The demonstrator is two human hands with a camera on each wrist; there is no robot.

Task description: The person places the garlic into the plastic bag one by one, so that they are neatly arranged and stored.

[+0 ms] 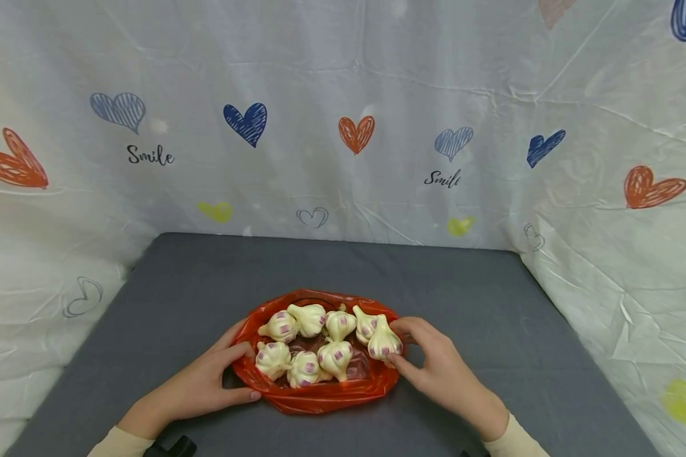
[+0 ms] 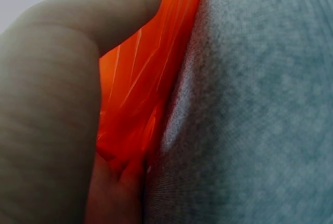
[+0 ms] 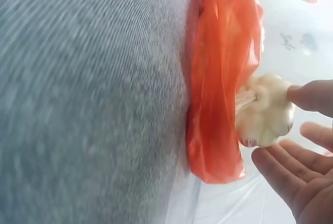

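Note:
A red plastic bag point(image 1: 314, 404), its mouth spread wide, sits on the table with several garlic bulbs inside, white with purple patches. My left hand point(image 1: 206, 379) holds the bag's left side, fingers at the rim and thumb along the outside. In the left wrist view the thumb point(image 2: 130, 8) lies against the red plastic point(image 2: 138, 94). At the bag's right end, my right hand point(image 1: 443, 368) pinches a garlic bulb point(image 1: 384, 344) between thumb and fingers. The right wrist view shows that bulb point(image 3: 268, 109) at the bag's edge, fingertips against its sides.
A dark grey cloth point(image 1: 343, 260) covers the table. Behind it and along both sides hangs a white curtain point(image 1: 297, 171) printed with hearts and the word Smile. A small black object point(image 1: 180, 446) shows by the left wrist.

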